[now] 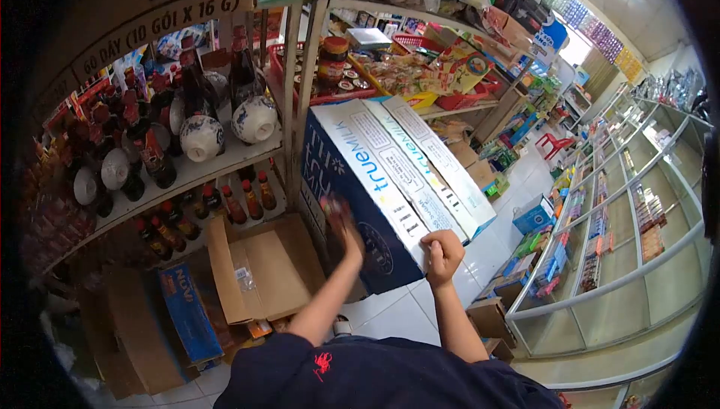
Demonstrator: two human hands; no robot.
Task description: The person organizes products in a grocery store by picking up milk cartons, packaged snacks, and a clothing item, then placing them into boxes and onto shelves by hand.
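Note:
A large blue and white milk carton box (405, 173) is tilted in front of me, its white top flaps facing up. My right hand (444, 256) grips the near right corner of the box top, fingers curled over the edge. Against the dark blue left side of the box is my left hand (343, 230), blurred by motion, its fingers pointing upward; how its fingers are set is hard to make out.
An open brown cardboard box (277, 263) and a blue box (189, 311) lie low at the left. Shelves of bottles and bowls (202, 137) stand on the left. Glass display cases (615, 296) line the right side. A red stool (553, 145) is on the tiled floor.

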